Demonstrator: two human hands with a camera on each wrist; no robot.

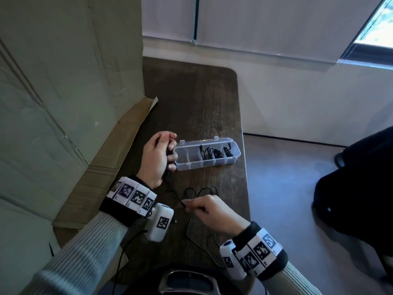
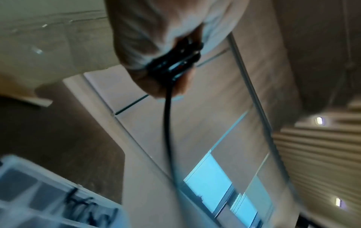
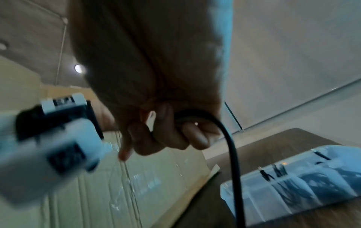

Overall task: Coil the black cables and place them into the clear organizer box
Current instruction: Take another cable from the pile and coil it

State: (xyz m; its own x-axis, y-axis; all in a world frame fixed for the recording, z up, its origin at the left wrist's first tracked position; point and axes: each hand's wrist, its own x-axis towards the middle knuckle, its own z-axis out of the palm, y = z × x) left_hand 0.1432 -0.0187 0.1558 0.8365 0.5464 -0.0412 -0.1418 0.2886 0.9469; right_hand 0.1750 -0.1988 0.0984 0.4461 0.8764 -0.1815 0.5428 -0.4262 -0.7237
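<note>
- The step in hand was, by my judgement, the coiling of one more black cable (image 1: pixel 173 193): several loops were already gathered in the left hand (image 1: pixel 156 158), and a free length ran down from it to the right hand (image 1: pixel 209 209).
- The left grip was curled round the small bundle of loops; the left wrist view showed the glossy black turns packed tight in the fist, with one strand hanging out below.
- The right grip pinched the strand between thumb and forefinger, the other fingers (image 3: pixel 162 138) curled under, just above the tabletop (image 1: pixel 202 103).
- The rest of the cable lay in loose curves on the tabletop in front of the right hand; a black strand also ran along the near side, and I could not tell whether it was the same cable.
- The clear organizer box (image 1: pixel 234 159) stood open just beside the left hand, its lid out of sight. Three compartments toward its right end held black coils; the two nearest the left hand looked empty.
- The next move would seem to call for feeding the slack up to the left hand in even turns, without kinking, then setting the bundle into a free compartment.
- The cable was thin, smooth and limp; the box was hard translucent plastic with thin dividers; the tabletop was dark wood with a rounded corner. A large cardboard sheet (image 1: pixel 63 92) stood to the left.
</note>
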